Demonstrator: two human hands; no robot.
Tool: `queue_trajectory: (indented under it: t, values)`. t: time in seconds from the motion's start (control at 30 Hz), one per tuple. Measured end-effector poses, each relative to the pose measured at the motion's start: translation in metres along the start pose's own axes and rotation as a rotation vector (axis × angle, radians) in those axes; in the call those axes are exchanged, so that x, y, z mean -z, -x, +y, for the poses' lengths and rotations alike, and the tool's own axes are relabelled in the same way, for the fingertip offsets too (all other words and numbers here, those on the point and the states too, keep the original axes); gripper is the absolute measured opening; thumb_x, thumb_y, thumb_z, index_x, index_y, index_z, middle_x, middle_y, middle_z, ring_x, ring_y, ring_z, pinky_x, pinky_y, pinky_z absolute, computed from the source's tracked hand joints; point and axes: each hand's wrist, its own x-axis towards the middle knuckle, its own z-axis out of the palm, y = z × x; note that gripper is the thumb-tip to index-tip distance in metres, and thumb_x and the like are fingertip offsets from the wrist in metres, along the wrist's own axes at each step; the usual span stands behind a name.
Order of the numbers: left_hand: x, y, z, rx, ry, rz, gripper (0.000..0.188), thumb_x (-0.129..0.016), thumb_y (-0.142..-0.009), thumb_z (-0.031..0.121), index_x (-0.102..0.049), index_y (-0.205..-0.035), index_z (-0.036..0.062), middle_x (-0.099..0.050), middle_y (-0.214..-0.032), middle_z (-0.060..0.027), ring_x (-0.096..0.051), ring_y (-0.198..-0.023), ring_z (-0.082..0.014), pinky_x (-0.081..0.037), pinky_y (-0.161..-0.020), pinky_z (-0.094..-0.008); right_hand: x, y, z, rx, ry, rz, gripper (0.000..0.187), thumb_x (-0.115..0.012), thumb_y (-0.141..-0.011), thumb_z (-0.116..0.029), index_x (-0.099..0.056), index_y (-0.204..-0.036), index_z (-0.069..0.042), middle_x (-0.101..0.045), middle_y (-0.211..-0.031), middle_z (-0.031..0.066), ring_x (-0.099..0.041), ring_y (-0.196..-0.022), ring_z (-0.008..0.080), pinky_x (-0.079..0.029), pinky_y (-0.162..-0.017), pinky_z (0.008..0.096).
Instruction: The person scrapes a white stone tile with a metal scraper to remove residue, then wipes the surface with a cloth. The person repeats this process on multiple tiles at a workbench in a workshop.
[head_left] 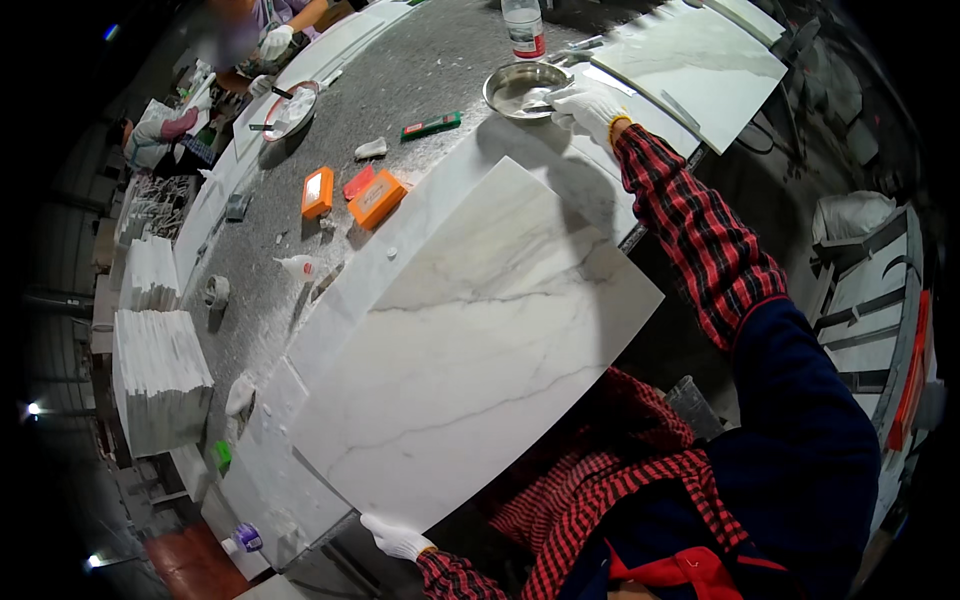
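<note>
A large white marble slab [480,340] with grey veins lies aslant across the work table before me. My left hand [396,537], in a white glove, is at the slab's near corner, fingers closed at its edge; the fingertips are partly hidden. Beyond the slab's far end, my gloved right hand [592,108] reaches over a shiny metal bowl [490,98]. Its fingers are closed on a thin scraper [540,109] whose tip is inside the bowl. Pale material coats the bowl's inside. A clear bottle with a red-and-white label [525,32] stands just behind the bowl.
Orange boxes [377,199], a green box [431,126] and a tape roll [216,292] lie on the grey tabletop [420,70]. Stacked slabs [160,380] stand left; more slabs [690,60] lie far right. Another person's gloved hand [262,86] is near a second bowl [292,112].
</note>
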Motion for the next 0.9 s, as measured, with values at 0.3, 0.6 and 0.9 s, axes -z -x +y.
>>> queue_trajectory:
  t: [0.3,0.6,0.9]
  values:
    - [0.003,0.003,0.028,0.080,0.047,-0.023,0.070,-0.045,-0.097,0.056,-0.069,-0.116,-0.0065,-0.073,-0.110,-0.0171,-0.068,-0.099,-0.0294,-0.052,-0.089,-0.0388,-0.007,0.006,0.025,0.137,-0.754,-0.132,0.017,-0.065,-0.095,-0.014,-0.068,-0.110,-0.007,-0.069,-0.095,-0.0011,-0.061,-0.079,0.0072,-0.048,-0.075,0.0227]
    - [0.014,-0.021,-0.001,0.100,-0.258,0.023,0.072,-0.040,-0.093,0.064,-0.073,-0.108,0.0017,-0.073,-0.104,-0.0196,-0.067,-0.102,-0.0367,-0.049,-0.091,-0.0427,-0.057,0.080,0.024,0.104,-0.504,-0.289,0.032,-0.060,-0.101,-0.014,-0.062,-0.130,-0.002,-0.070,-0.102,0.0029,-0.061,-0.080,0.0005,-0.042,-0.060,0.0108]
    - [0.007,-0.048,-0.056,0.043,0.023,-0.121,0.066,-0.047,-0.098,0.060,-0.072,-0.108,0.0001,-0.074,-0.095,-0.0144,-0.068,-0.091,-0.0270,-0.050,-0.083,-0.0381,-0.194,0.244,-0.019,-0.028,-0.377,-0.561,0.041,-0.060,-0.099,-0.015,-0.056,-0.135,0.005,-0.067,-0.096,0.0048,-0.055,-0.073,0.0049,-0.044,-0.062,0.0172]
